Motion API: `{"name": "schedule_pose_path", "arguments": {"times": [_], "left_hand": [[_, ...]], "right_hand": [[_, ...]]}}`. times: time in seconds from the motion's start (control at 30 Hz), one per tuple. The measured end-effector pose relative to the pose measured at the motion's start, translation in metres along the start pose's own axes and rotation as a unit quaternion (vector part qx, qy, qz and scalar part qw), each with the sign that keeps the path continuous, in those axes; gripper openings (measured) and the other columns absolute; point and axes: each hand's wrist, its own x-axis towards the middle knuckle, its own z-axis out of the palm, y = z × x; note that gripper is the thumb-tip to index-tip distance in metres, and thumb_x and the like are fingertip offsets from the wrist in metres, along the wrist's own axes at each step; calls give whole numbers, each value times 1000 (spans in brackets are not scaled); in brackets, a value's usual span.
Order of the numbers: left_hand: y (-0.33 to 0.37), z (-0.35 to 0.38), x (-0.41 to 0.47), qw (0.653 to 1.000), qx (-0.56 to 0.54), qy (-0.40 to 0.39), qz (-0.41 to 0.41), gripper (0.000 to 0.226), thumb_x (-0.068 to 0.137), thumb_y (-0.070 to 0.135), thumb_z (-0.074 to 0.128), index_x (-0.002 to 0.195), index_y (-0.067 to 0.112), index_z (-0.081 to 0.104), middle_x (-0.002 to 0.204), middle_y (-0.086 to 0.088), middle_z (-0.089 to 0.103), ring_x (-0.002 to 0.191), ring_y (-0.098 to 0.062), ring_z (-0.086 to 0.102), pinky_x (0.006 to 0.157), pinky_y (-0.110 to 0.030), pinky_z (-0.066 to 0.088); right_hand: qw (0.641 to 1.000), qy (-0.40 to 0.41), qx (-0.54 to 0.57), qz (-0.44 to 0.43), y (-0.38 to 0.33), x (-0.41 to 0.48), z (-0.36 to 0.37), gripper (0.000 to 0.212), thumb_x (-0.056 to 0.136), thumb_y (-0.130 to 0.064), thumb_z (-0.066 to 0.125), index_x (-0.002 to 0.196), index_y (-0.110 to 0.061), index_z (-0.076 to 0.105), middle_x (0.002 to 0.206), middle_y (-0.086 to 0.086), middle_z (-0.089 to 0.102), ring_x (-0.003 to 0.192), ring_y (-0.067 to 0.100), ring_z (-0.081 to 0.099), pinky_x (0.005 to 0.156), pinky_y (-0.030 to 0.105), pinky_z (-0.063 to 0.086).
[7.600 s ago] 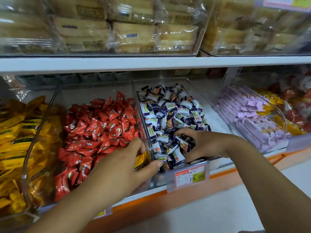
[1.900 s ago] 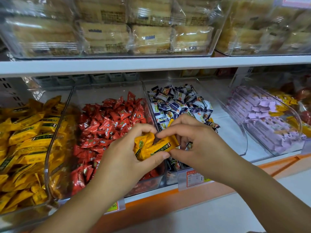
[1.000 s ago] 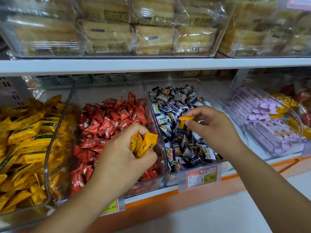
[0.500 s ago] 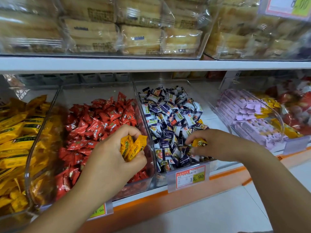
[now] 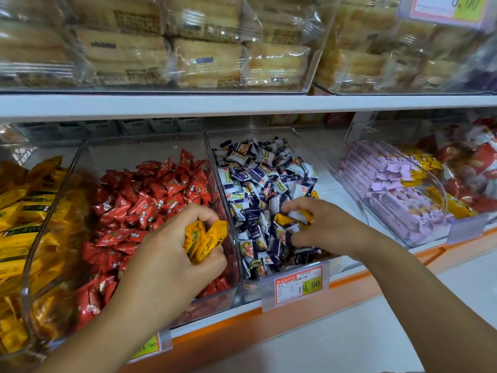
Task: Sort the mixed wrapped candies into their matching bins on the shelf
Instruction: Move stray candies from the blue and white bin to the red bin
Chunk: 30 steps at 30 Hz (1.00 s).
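Shop shelf (image 5: 242, 106), clear bins in row, head view. My left hand (image 5: 172, 254) curled round yellow candies (image 5: 204, 238) over red bin (image 5: 134, 149). Right hand (image 5: 330, 224) pinching stray yellow candy (image 5: 283, 219) inside blue-white bin (image 5: 309, 146). Risk, I judge: full left grip spills into reds; right pinch drags blue wrappers along.

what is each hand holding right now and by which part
Left hand grips two yellow foil-wrapped candies by their lower halves, tops poking out of the grip. Right hand pinches another yellow wrapped candy; where exactly is hidden.
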Motion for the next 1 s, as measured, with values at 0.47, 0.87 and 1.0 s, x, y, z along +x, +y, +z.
{"name": "schedule_pose_path", "arguments": {"times": [0.47, 0.87, 1.0], "left_hand": [[-5, 0, -1, 1000, 13, -15, -4, 22, 77, 26, 69, 90, 36, 54, 58, 4, 49, 45, -9, 37, 47, -27, 33], [1, -45, -19, 994, 62, 65, 55, 22, 80, 32, 67, 93, 40, 53, 76, 14, 54, 59, -8, 50, 56, -37, 44], [-9, -98, -44, 977, 134, 157, 51, 24, 83, 43, 63, 102, 47, 50, 97, 25, 55, 78, -5, 57, 64, -26, 46]], "right_hand": [[997, 68, 34, -28, -12, -4, -2, 32, 77, -34, 79, 84, -26, 49, 82, 2, 56, 55, 2, 46, 44, 15, 33], [980, 105, 33, -167, -95, -38, 35, 16, 88, -38, 66, 82, -23, 61, 61, 7, 61, 47, 15, 62, 48, 20, 46], [975, 50, 137, -167, -143, -37, 74, 13, 88, -33, 66, 88, -22, 59, 60, 3, 54, 52, 11, 54, 52, 24, 43]]}}
